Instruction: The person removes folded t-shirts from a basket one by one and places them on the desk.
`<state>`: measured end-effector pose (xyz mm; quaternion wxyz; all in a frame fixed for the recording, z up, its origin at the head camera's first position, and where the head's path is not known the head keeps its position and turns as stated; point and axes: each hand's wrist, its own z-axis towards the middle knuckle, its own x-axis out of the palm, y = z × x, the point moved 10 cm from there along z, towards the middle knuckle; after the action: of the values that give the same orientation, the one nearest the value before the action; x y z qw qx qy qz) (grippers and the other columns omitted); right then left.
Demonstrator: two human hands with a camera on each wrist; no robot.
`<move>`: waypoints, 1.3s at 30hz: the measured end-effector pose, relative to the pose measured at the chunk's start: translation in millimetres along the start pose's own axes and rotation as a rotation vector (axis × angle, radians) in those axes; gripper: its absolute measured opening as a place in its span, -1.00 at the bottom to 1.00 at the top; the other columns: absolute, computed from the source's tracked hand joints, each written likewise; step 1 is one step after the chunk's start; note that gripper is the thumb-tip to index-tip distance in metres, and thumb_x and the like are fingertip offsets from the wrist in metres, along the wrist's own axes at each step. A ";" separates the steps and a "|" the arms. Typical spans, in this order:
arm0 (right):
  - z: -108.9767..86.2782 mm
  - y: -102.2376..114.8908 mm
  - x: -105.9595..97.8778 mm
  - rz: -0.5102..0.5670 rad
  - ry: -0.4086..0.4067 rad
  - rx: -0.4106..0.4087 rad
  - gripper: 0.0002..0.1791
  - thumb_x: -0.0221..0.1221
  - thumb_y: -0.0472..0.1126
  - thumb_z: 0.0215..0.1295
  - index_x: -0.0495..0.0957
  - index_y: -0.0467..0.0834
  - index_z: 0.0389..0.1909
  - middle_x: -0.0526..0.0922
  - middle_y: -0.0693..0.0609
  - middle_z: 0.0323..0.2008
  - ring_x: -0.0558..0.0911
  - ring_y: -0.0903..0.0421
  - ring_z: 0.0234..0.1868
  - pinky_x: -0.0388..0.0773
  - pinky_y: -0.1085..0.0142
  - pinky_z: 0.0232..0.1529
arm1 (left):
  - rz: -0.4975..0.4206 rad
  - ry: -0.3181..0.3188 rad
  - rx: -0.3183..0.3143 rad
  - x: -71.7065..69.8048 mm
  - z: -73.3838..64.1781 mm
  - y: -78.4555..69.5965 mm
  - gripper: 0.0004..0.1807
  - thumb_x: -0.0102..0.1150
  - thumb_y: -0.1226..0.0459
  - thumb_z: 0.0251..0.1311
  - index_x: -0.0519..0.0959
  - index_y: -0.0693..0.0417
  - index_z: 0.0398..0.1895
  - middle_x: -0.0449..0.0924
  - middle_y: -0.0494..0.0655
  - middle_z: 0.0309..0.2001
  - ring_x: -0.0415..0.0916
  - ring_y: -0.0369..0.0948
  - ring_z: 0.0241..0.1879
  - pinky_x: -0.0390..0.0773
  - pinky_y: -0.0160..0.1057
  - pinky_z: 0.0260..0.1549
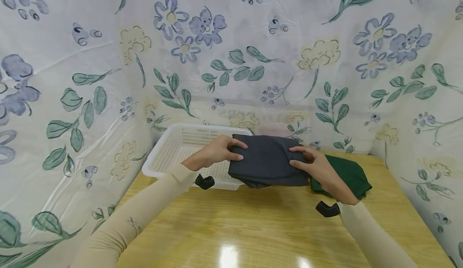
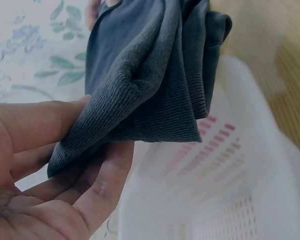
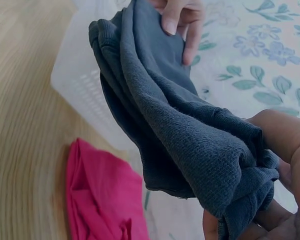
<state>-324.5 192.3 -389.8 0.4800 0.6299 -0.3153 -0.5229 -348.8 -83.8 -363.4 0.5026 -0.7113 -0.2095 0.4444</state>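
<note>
Between both hands, a folded dark grey garment (image 1: 267, 157) is held up above the table. My left hand (image 1: 216, 152) pinches its left edge, thumb on the near face. At the opposite edge, my right hand (image 1: 318, 167) grips it. Ribbed fabric and several folded layers (image 2: 140, 95) show in the left wrist view. The white perforated basket (image 1: 162, 151) stands behind and to the left, partly covered by the left hand and garment. Behind the right hand lies a folded dark green cloth (image 1: 349, 175).
A pink folded cloth (image 3: 105, 195) lies near the basket's end in the right wrist view; the head view does not show it. The wooden table (image 1: 253, 228) is bounded by floral sheeting (image 1: 253, 35) at the back and sides.
</note>
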 end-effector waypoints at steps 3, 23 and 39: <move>-5.8 -3.0 -5.3 -0.012 -0.007 0.009 -0.39 0.37 0.06 0.35 0.51 0.02 0.38 0.29 -0.14 0.49 0.49 -0.19 0.30 0.63 0.10 0.03 | -0.003 0.001 0.008 7.7 2.6 -1.6 -0.54 0.33 0.40 0.33 0.60 0.10 0.30 0.59 0.08 0.15 0.66 -0.09 -0.03 0.68 -0.14 -0.09; -56.0 -46.9 -40.9 -0.050 -0.066 0.063 -0.36 0.36 0.05 0.36 0.49 -0.06 0.40 0.23 -0.22 0.52 0.30 -0.28 0.46 0.52 0.00 0.17 | 0.088 0.052 0.046 71.9 20.0 -9.4 -0.57 0.38 0.34 0.30 0.66 0.01 0.24 0.64 -0.02 0.11 0.59 -0.22 -0.18 0.53 -0.29 -0.27; -95.2 -92.0 -53.7 -0.034 -0.062 0.154 -0.35 0.37 0.01 0.35 0.48 -0.08 0.41 0.26 -0.25 0.49 0.37 -0.28 0.40 0.53 0.06 0.16 | 0.137 0.091 0.095 125.9 26.3 -4.0 -0.60 0.43 0.32 0.26 0.70 0.00 0.18 0.61 -0.05 0.23 0.45 -0.12 0.27 0.57 -0.26 -0.04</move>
<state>-256.3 298.1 -457.4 0.4113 0.6537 -0.3584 -0.5244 -305.3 25.5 -415.4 0.5130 -0.7189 -0.1161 0.4545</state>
